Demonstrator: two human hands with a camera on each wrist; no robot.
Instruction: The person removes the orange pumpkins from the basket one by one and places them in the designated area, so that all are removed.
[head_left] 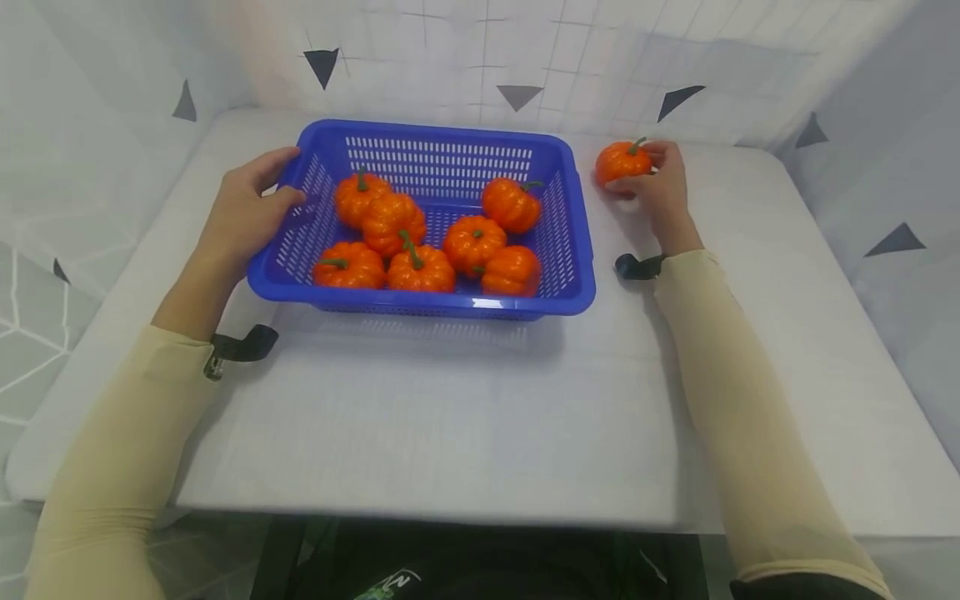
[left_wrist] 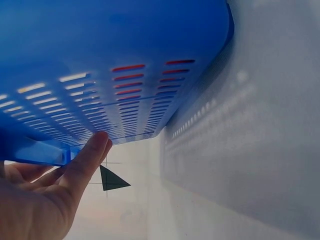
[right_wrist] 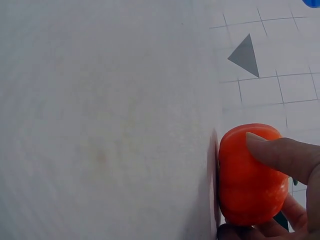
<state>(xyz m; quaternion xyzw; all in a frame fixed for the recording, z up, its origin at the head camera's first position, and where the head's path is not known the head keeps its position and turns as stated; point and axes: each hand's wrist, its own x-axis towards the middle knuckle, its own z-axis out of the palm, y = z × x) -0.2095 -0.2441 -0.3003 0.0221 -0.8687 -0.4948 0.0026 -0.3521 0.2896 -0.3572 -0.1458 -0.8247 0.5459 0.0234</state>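
Arms (head_left: 738,383) stretch forward, the left hand (head_left: 247,200) gripping the left end of a blue slotted plastic basket (head_left: 420,302) and the right hand (head_left: 670,187), just past the basket's right end, pinching a glossy orange ribbed pumpkin (head_left: 619,163).

Near the far edge of the matt, smooth surface (head_left: 480,417), the basket (head_left: 420,303) looks like smooth plastic with a soft sheen. Its pumpkins (head_left: 393,223) look glossy and smooth, as does the lone pumpkin (head_left: 621,164) toward the far right corner. The sleeves (head_left: 731,367) crossing the near edge are matt cloth.
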